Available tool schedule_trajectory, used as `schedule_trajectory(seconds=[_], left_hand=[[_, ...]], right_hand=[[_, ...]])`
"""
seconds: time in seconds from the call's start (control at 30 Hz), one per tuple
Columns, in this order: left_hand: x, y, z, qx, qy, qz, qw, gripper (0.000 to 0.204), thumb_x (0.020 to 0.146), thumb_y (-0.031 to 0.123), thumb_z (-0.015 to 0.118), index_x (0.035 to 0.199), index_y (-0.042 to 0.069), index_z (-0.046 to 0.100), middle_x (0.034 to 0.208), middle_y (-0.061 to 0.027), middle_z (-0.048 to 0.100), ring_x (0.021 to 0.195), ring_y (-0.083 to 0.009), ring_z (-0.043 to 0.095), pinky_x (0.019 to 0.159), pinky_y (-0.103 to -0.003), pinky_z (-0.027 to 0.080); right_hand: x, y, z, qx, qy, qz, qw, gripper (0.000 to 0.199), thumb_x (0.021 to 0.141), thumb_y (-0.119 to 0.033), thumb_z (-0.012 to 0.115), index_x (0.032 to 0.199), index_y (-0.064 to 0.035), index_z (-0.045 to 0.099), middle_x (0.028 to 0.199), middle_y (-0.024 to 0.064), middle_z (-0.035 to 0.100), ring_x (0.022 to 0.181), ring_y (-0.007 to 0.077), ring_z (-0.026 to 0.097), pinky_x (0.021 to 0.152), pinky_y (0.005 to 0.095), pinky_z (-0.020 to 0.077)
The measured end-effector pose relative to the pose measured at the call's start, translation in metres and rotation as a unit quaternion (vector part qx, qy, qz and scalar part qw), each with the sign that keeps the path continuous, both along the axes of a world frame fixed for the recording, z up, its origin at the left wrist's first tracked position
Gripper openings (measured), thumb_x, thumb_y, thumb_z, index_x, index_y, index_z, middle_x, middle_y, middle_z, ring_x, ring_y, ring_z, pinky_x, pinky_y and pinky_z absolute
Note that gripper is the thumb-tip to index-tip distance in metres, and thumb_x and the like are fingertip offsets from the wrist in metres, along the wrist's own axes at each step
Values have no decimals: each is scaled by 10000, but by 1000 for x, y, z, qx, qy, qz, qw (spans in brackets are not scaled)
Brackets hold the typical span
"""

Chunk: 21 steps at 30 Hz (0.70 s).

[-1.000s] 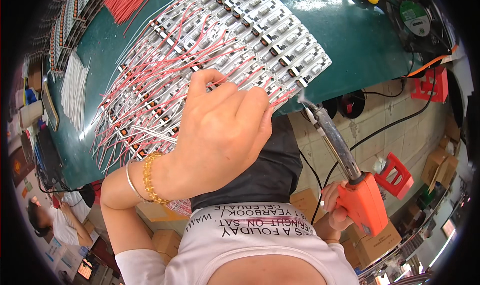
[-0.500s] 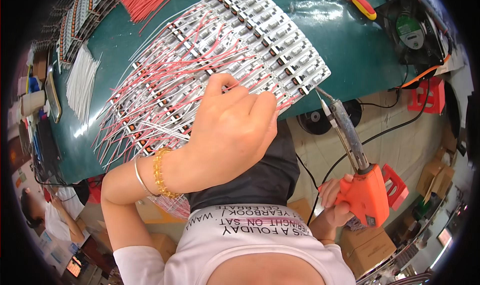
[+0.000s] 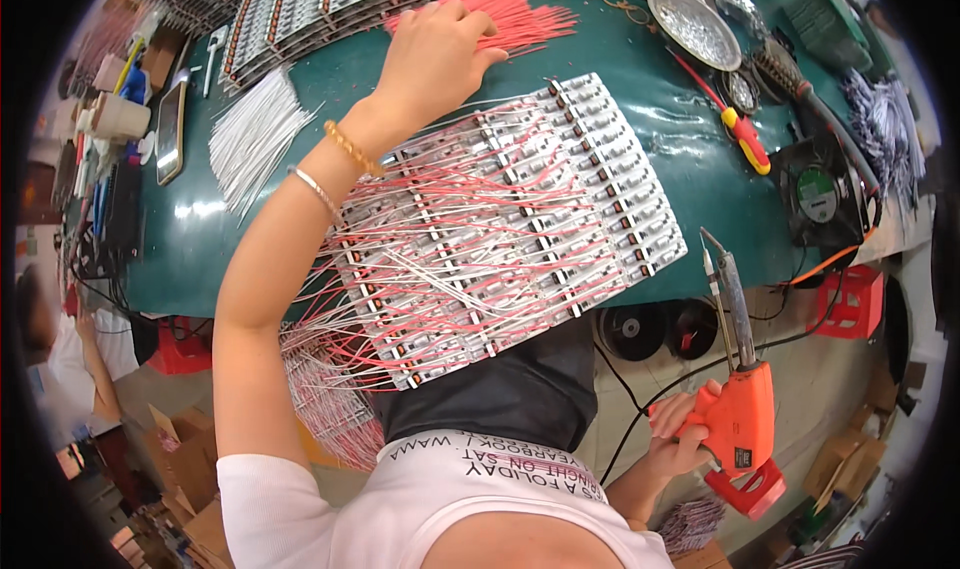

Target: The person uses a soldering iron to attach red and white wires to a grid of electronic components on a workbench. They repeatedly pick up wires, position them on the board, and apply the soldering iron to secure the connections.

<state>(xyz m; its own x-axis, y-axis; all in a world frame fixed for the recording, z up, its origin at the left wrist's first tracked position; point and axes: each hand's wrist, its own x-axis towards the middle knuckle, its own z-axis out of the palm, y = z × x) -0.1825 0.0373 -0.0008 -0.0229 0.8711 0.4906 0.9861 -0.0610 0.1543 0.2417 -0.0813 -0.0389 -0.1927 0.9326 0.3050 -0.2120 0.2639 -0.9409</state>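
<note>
My left hand (image 3: pixel 435 57) reaches to the far side of the bench, over a pile of red wires (image 3: pixel 520 17). Its thumb and fingers are apart, touching or just above the pile, and no wire shows lifted in them. Nearer me lies a panel of white circuit boards (image 3: pixel 640 204), its rows carrying small parts and many red and white wires that trail off to the left. At the right, beyond the bench edge, my right hand (image 3: pixel 680 434) is closed round the handle of an orange soldering gun (image 3: pixel 735 419), with its metal tip pointing up and away.
White wires (image 3: pixel 255 134) lie in a bundle at left, near a phone (image 3: pixel 172 134). Stacked board panels (image 3: pixel 330 14) stand at the back. Farther right are a round dish (image 3: pixel 695 27), a red-and-yellow screwdriver (image 3: pixel 745 141) and a black fan (image 3: pixel 815 194). A black cable loops below the bench.
My left hand has moved from the board panel away to the red wire pile. The view has shifted, showing more of the bench's far side. My right hand still grips the soldering gun.
</note>
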Motion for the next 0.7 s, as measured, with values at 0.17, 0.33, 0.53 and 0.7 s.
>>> schedule_trajectory(seconds=[0.17, 0.33, 0.53, 0.7], left_hand=[[13, -59, 19, -182, -141, 106, 967, 409, 815, 348, 746, 992, 4, 615, 933, -148, 641, 813, -285, 617, 730, -389, 476], [18, -92, 17, -230, -121, 70, 963, 500, 758, 402, 787, 989, 0, 598, 883, -162, 625, 801, -278, 604, 710, -383, 472], [26, -80, 36, -381, -263, 122, 878, 429, 776, 344, 770, 956, -1, 589, 914, -163, 616, 872, -267, 582, 730, -376, 450], [20, -85, 11, -269, -196, 60, 941, 422, 767, 322, 774, 971, 6, 582, 915, -153, 602, 876, -272, 573, 755, -372, 448]], right_hand=[[2, -1, 0, -7, -37, -42, 998, 628, 967, -403, 569, 1329, 76, 387, 526, -5, 411, 413, 93, 386, 434, 239, 387], [-10, 11, -8, 0, -21, -10, 1000, 620, 963, -379, 584, 1328, 82, 386, 539, 3, 419, 434, 99, 400, 464, 250, 407], [-21, 15, -7, 49, -22, 6, 999, 602, 968, -354, 583, 1331, 81, 379, 551, 17, 439, 443, 107, 415, 476, 247, 411], [-17, 13, -5, 26, 1, -33, 999, 575, 971, -319, 584, 1330, 80, 380, 550, 20, 436, 438, 108, 410, 463, 250, 399]])
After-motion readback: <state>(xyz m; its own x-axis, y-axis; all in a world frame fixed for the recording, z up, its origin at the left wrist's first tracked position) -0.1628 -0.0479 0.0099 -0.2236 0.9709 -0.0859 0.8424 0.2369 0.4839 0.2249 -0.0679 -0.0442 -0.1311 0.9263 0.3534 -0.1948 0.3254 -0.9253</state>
